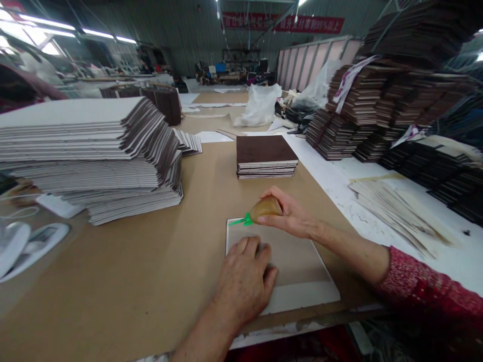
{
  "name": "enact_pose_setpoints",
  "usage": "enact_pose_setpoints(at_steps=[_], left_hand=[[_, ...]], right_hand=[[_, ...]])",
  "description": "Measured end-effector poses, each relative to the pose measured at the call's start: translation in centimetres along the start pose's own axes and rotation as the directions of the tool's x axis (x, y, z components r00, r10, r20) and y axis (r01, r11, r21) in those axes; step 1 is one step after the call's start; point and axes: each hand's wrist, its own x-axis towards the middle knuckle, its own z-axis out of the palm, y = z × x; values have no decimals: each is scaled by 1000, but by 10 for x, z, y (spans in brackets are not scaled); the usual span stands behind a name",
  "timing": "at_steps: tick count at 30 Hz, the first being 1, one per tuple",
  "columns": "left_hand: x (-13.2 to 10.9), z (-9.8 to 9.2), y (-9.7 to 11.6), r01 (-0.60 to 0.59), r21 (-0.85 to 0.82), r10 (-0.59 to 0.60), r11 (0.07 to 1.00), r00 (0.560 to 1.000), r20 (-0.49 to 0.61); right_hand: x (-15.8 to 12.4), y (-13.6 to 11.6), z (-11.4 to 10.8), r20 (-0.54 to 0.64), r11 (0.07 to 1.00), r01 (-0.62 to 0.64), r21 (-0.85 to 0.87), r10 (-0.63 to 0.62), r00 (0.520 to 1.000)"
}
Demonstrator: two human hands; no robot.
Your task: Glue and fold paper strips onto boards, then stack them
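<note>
My left hand (pixel 243 281) lies flat, palm down, on the near left part of a white board with a grey-brown panel (pixel 298 266) on the brown table. My right hand (pixel 287 213) grips a small amber glue bottle (pixel 265 207) with a green nozzle (pixel 241 220). The nozzle tip is at the board's far left corner. A red patterned sleeve covers my right forearm.
A tall pile of white boards with brown edges (pixel 90 151) fills the left. A short stack of brown-topped boards (pixel 266 156) lies beyond the board. Dark stacks (pixel 377 110) and loose pale sheets (pixel 400 211) crowd the right. White objects (pixel 22 246) sit at the far left.
</note>
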Motion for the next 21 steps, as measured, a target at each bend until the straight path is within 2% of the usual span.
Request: enact_pose_setpoints(at_steps=[4,11,21], left_hand=[[-1,0,0,5,-3,-5,1000,1000,-3],[-2,-2,0,-9,-2,9,1000,1000,-14],[-1,0,-1,-15,-11,15,1000,1000,-19]], right_hand=[[0,1,0,-7,999,-34,18,34,999],[4,2,-4,-117,990,-18,-139,2,993],[7,1,3,-95,966,20,-257,-46,994]])
